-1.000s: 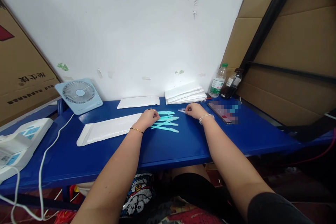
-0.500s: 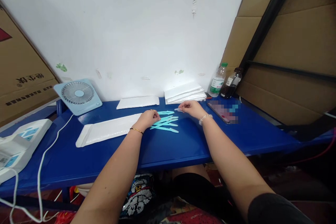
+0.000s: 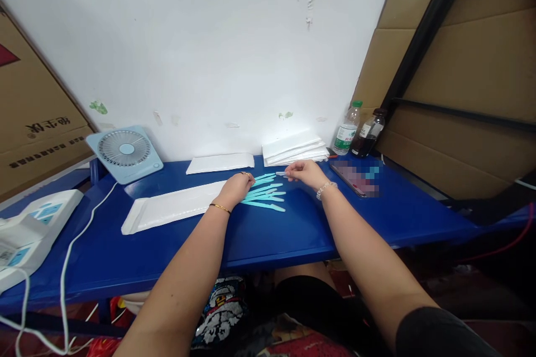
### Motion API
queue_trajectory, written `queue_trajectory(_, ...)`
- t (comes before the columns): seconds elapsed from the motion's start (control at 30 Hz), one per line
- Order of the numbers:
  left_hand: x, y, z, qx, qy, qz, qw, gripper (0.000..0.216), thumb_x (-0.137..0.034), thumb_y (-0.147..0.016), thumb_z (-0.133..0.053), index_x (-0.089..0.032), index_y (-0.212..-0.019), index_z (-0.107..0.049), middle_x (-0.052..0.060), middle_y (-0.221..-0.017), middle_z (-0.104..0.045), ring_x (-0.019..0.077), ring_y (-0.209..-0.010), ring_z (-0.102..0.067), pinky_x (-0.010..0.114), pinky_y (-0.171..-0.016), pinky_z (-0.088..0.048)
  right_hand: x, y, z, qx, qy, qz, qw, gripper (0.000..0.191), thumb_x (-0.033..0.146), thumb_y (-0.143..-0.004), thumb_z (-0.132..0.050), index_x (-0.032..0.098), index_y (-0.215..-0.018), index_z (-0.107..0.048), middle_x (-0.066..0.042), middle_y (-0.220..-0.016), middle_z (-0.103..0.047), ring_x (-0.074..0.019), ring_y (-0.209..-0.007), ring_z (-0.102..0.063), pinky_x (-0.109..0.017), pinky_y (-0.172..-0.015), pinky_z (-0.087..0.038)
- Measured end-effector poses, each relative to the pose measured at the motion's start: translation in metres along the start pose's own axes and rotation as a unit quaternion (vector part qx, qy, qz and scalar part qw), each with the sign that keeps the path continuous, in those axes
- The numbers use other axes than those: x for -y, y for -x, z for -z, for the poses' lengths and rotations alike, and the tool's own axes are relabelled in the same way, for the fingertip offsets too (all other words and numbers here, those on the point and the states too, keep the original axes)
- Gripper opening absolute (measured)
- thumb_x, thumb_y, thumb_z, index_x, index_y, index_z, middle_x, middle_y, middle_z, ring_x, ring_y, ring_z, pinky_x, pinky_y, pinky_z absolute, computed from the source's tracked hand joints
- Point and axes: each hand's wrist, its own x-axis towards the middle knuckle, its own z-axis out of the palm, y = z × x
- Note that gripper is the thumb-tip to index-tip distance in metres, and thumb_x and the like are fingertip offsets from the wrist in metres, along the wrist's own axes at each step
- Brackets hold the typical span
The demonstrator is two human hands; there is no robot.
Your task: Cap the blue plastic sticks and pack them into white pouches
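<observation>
Several thin light-blue sticks [image 3: 266, 196] lie fanned out on the blue table [image 3: 268, 234]. My left hand [image 3: 238, 186] rests on their left ends, fingers curled down over them. My right hand [image 3: 305, 172] hovers just right of the sticks and pinches a small pale strip [image 3: 281, 174] between thumb and fingers, its tip pointing left toward the pile. A long white pouch [image 3: 171, 207] lies flat to the left of my left hand.
A small blue fan [image 3: 124, 152] and a white machine [image 3: 29, 231] with a cable stand at the left. A white sheet [image 3: 220, 163], a stack of white pouches [image 3: 295, 150], two bottles [image 3: 360, 129] and a phone [image 3: 355, 176] sit along the back. Cardboard leans on both sides.
My right hand lifted the small strip off the table and carried it left toward the sticks. Under my left hand the crossed sticks were gathered into a tighter, more parallel fan.
</observation>
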Motion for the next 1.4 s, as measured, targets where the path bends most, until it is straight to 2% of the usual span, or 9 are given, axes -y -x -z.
queue_trajectory(0.13, 0.001, -0.001, 0.000, -0.018, 0.032, -0.003, 0.999, 0.022, -0.024, -0.088, -0.039, -0.019, -0.085, -0.061, 0.005, -0.090, -0.066, 0.0189, -0.085, -0.060, 0.027, -0.071, -0.044, 0.000, 0.000, 0.000, 0.010, 0.001, -0.002, 1.000, 0.015, 0.023, -0.065, -0.071, 0.013, -0.076, -0.067, -0.001, -0.060, -0.067, -0.0112, -0.055, -0.061, -0.018, -0.048, -0.043)
queue_trajectory(0.67, -0.006, 0.000, 0.003, -0.026, 0.059, -0.027, 0.998, 0.023, -0.026, -0.088, -0.041, -0.019, -0.088, -0.063, 0.005, -0.091, -0.066, 0.0184, -0.085, -0.060, 0.027, -0.074, -0.045, 0.008, 0.004, -0.011, 0.040, -0.009, -0.003, 0.999, 0.015, 0.022, -0.065, -0.072, 0.012, -0.076, -0.068, -0.002, -0.060, -0.067, -0.0104, -0.055, -0.061, -0.017, -0.048, -0.043)
queue_trajectory(0.83, -0.013, 0.001, 0.004, -0.001, 0.059, -0.043, 0.997, 0.025, -0.029, -0.089, -0.040, -0.019, -0.091, -0.063, 0.005, -0.093, -0.067, 0.0183, -0.086, -0.060, 0.027, -0.074, -0.045, 0.008, 0.006, -0.015, 0.099, 0.005, 0.002, 0.995, 0.019, 0.026, -0.065, -0.073, 0.013, -0.078, -0.069, -0.001, -0.058, -0.067, -0.0124, -0.056, -0.062, -0.020, -0.052, -0.046)
queue_trajectory(0.9, -0.013, 0.002, 0.004, 0.018, 0.050, -0.037, 0.998, 0.026, -0.032, -0.089, -0.041, -0.019, -0.091, -0.064, 0.005, -0.091, -0.067, 0.0184, -0.085, -0.060, 0.026, -0.073, -0.045, 0.005, 0.004, -0.011, 0.099, 0.045, 0.004, 0.994, 0.019, 0.028, -0.069, -0.070, 0.014, -0.081, -0.070, -0.002, -0.062, -0.068, -0.0133, -0.058, -0.063, -0.021, -0.054, -0.047)
queue_trajectory(1.0, -0.006, 0.003, 0.004, 0.010, 0.006, -0.004, 1.000, 0.023, -0.033, -0.085, -0.048, -0.020, -0.094, -0.065, 0.006, -0.097, -0.065, 0.0200, -0.089, -0.060, 0.027, -0.075, -0.045, 0.000, 0.001, 0.002, -0.006, 0.175, 0.028, 0.984, 0.013, 0.025, -0.072, -0.066, 0.016, -0.080, -0.072, -0.003, -0.070, -0.070, -0.0145, -0.063, -0.063, -0.024, -0.062, -0.048)
queue_trajectory(1.07, -0.001, 0.002, 0.004, -0.004, -0.025, 0.020, 0.999, 0.024, -0.033, -0.083, -0.052, -0.021, -0.099, -0.065, 0.006, -0.104, -0.063, 0.0217, -0.095, -0.059, 0.028, -0.077, -0.045, -0.004, -0.002, 0.008, -0.072, 0.271, 0.040, 0.959, 0.010, 0.019, -0.073, -0.064, 0.016, -0.077, -0.072, -0.004, -0.075, -0.071, -0.0154, -0.069, -0.063, -0.025, -0.068, -0.047)
queue_trajectory(1.1, 0.001, 0.002, 0.003, -0.006, -0.032, 0.030, 0.999, 0.025, -0.033, -0.083, -0.052, -0.021, -0.101, -0.065, 0.007, -0.106, -0.063, 0.0220, -0.096, -0.058, 0.028, -0.078, -0.045, -0.005, -0.003, 0.010, -0.081, 0.308, 0.041, 0.947, 0.010, 0.017, -0.073, -0.063, 0.017, -0.077, -0.072, -0.004, -0.076, -0.071, -0.0156, -0.071, -0.063, -0.025, -0.069, -0.046)
queue_trajectory(1.27, 0.004, 0.000, 0.003, 0.019, -0.025, 0.058, 0.998, 0.020, -0.034, -0.082, -0.053, -0.023, -0.093, -0.065, 0.004, -0.096, -0.067, 0.0195, -0.090, -0.060, 0.025, -0.072, -0.044, -0.010, -0.006, 0.003, -0.018, 0.432, 0.047, 0.901, 0.013, 0.022, -0.074, -0.065, 0.018, -0.085, -0.071, -0.005, -0.083, -0.070, -0.0159, -0.075, -0.062, -0.023, -0.067, -0.044)
queue_trajectory(1.4, 0.002, -0.001, 0.004, 0.027, -0.023, 0.074, 0.997, 0.016, -0.033, -0.081, -0.054, -0.023, -0.084, -0.066, 0.002, -0.087, -0.069, 0.0188, -0.083, -0.062, 0.024, -0.067, -0.042, -0.008, -0.008, -0.008, -0.007, 0.489, 0.059, 0.871, 0.012, 0.016, -0.079, -0.058, 0.016, -0.077, -0.070, -0.009, -0.085, -0.069, -0.0183, -0.079, -0.062, -0.024, -0.069, -0.043)
